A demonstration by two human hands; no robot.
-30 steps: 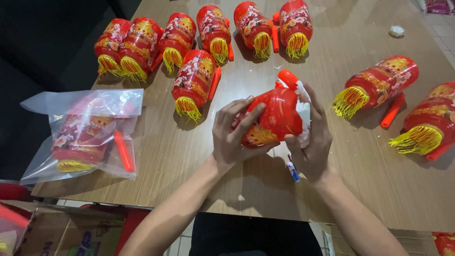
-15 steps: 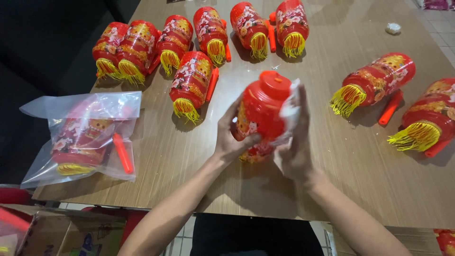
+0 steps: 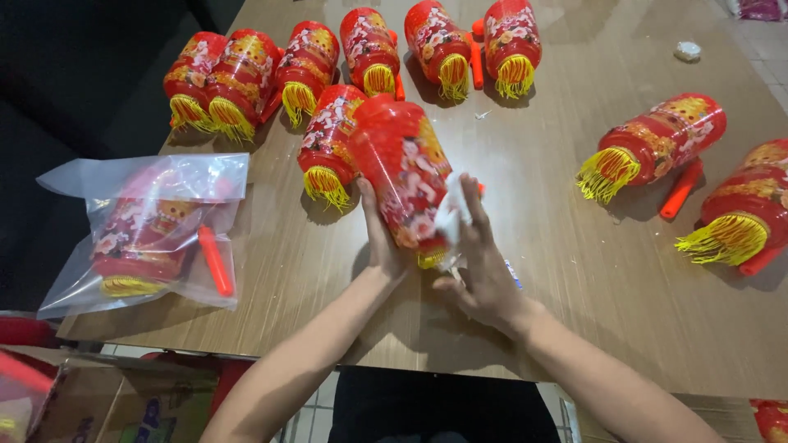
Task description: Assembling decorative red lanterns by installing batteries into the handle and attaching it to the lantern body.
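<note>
On the wooden table (image 3: 574,271), a row of finished red lanterns (image 3: 369,49) is laid along the far edge, two more (image 3: 652,143) are lying at the right, and a bagged one (image 3: 148,234) is at the left. The lantern in hand (image 3: 402,168), stood almost upright half a second ago, is now tipped with its top away and its yellow tassel end toward the body, so the lower part is being worked on. It is cupped from beneath by the left hand (image 3: 379,238), while a white cloth (image 3: 451,215) is pressed to its side under the spread fingers of the right hand (image 3: 484,275).

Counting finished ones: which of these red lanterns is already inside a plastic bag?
The lantern in the clear bag at the table's left edge, an orange stick beside it in the bag. All others lie bare on the table or in hand.
</note>
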